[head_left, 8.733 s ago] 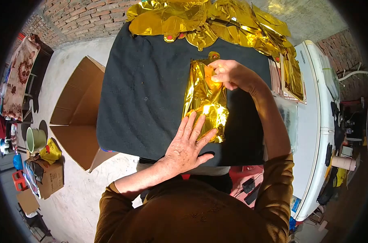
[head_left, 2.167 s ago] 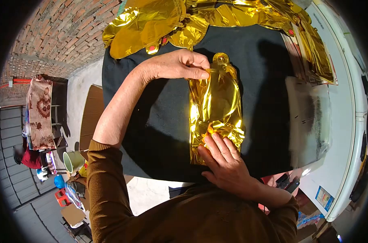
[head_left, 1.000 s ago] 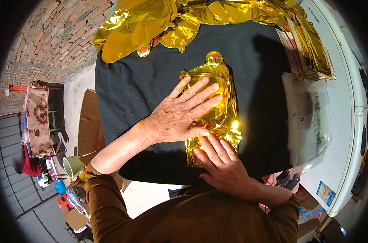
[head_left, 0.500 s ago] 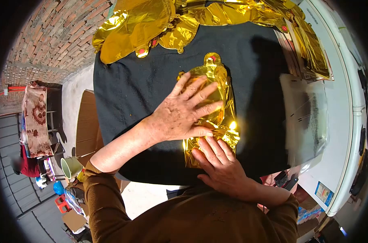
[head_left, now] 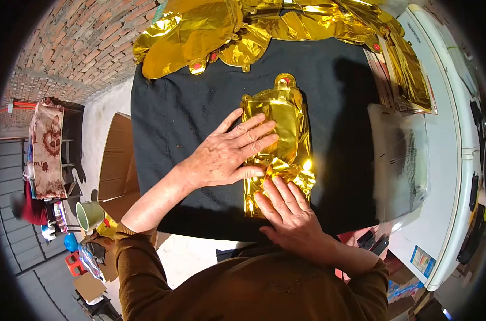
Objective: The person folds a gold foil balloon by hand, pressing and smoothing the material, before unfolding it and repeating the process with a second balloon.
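Note:
A folded gold foil balloon lies flat on the black cloth, a rounded tab with a red spot at its top end. My left hand rests across its left side, fingers spread. Flat over the crumpled lower end lies my right hand, fingers stretched out and pointing away from me. Neither hand grips the foil. Parts of the balloon are hidden under both palms.
More gold foil balloons are heaped along the far edge. Another gold foil stack lies at the far right, above a clear plastic sheet. A white appliance stands on the right; a cardboard box and green bucket are left.
My left hand has slid left and slightly toward me over the foil, uncovering more of the balloon's upper part. My right hand stays nearly in place.

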{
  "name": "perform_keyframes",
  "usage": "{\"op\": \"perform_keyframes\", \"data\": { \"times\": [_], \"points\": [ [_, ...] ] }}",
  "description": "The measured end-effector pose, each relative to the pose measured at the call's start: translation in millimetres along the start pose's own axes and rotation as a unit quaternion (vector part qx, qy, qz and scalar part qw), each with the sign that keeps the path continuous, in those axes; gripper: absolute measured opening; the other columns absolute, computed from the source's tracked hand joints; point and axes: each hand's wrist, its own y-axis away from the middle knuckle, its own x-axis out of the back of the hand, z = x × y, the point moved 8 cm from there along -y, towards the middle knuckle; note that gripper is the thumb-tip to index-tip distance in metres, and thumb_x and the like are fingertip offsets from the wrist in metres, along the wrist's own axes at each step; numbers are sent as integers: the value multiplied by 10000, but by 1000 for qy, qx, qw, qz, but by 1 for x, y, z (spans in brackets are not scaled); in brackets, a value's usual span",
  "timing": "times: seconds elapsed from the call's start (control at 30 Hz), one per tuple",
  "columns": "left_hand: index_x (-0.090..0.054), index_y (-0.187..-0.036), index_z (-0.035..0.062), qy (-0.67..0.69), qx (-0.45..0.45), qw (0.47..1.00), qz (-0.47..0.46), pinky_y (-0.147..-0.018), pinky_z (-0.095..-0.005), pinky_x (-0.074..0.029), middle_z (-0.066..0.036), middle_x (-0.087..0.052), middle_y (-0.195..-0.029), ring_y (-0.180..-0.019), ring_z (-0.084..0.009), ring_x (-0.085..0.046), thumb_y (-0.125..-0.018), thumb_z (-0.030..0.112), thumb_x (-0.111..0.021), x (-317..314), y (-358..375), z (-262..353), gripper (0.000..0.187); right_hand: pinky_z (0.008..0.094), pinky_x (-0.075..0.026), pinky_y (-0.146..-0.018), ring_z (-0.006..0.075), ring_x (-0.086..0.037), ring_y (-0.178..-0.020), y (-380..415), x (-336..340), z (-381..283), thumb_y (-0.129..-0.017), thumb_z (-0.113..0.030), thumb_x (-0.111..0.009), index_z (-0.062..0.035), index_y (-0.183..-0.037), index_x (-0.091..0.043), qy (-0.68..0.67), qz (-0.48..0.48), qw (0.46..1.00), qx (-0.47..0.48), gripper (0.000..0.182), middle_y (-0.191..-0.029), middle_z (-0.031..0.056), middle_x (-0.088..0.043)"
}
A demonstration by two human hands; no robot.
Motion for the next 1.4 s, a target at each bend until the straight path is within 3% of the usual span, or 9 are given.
{"op": "perform_keyframes", "data": {
  "times": [0.23, 0.33, 0.47, 0.6, 0.63, 0.73, 0.83, 1.0, 1.4],
  "points": [
    [-415, -1651, 246, 2, 18, 998, 68, -1332, -567, -101, -59, -303, -1748, -1625, -293, -243, -1044, 669, -419, 9, 6, 4, 739, 511, -251, -1306, 388, -353, -1570, 1, 4, -1, -816, -426, -816, -29, -1527, -538, 5, 21, 1000, 10, 861, -1654, 233, -417],
    [-413, -1652, 238, -5, 19, 1000, 19, -1328, -578, -101, -73, -295, -1749, -1626, -321, -233, -1053, 673, -391, -8, 12, 7, 741, 520, -250, -1303, 400, -345, -1571, 2, 4, -3, -826, -417, -812, -19, -1533, -527, 1, 21, 1000, 12, 860, -1653, 240, -412],
    [-408, -1657, 230, -8, 32, 998, 54, -1323, -590, -94, -115, -282, -1751, -1629, -354, -217, -1021, 724, -421, 7, 23, 13, 805, 532, -242, -1303, 413, -326, -1576, 5, 5, -4, -841, -419, -801, -13, -1549, -504, -1, 15, 1000, 14, 868, -1655, 248, -399],
    [-432, -1646, 219, 19, -33, 999, 38, -1323, -592, -106, -104, -342, -1730, -1621, -338, -254, -1012, 743, -428, 2, 39, 41, 822, 535, -226, -1310, 414, -314, -1581, 15, 3, -10, -851, -430, -796, -11, -1555, -495, 3, 16, 1000, 15, 873, -1654, 252, -396],
    [-445, -1638, 224, 16, -49, 999, 18, -1329, -574, -112, -85, -359, -1724, -1616, -310, -277, -1031, 723, -421, -4, 40, 52, 786, 535, -230, -1309, 415, -318, -1579, 17, 4, -12, -856, -420, -797, -10, -1548, -505, 3, 16, 1000, 16, 856, -1651, 254, -400],
    [-471, -1622, 225, 34, -90, 995, 31, -1340, -549, -145, -40, -373, -1720, -1608, -268, -300, -1002, 563, -599, -13, 36, 77, 718, 543, -293, -1282, 414, -392, -1537, 27, 0, -17, -826, -344, -812, -2, -1467, -587, 10, 49, 998, 28, 761, -1594, 254, -462],
    [-476, -1618, 217, 47, -112, 991, 60, -1342, -541, -153, -29, -383, -1715, -1605, -265, -308, -992, 490, -629, -11, 17, 85, 701, 543, -351, -1253, 405, -475, -1483, 35, -5, -21, -844, -237, -776, -2, -1404, -641, 42, 88, 994, 46, 623, -1529, 235, -542],
    [-520, -1577, 191, 25, -126, 987, 100, -1340, -513, -163, -25, -405, -1699, -1601, -244, -311, -1037, 444, -584, -18, -17, 76, 600, 507, -360, -1253, 362, -521, -1459, 38, 1, -24, -949, -143, -624, -32, -1437, -618, 82, 126, 987, 59, 500, -1519, 196, -582],
    [-437, -1636, 224, -23, -108, 992, 53, -1355, -494, -114, -26, -342, -1734, -1632, -239, -230, -1108, 477, -450, -38, -23, 69, 585, 492, -364, -1253, 360, -530, -1460, 43, -1, -21, -981, -155, -595, -43, -1434, -629, 89, 127, 985, 74, 468, -1529, 190, -584]
  ]
}}
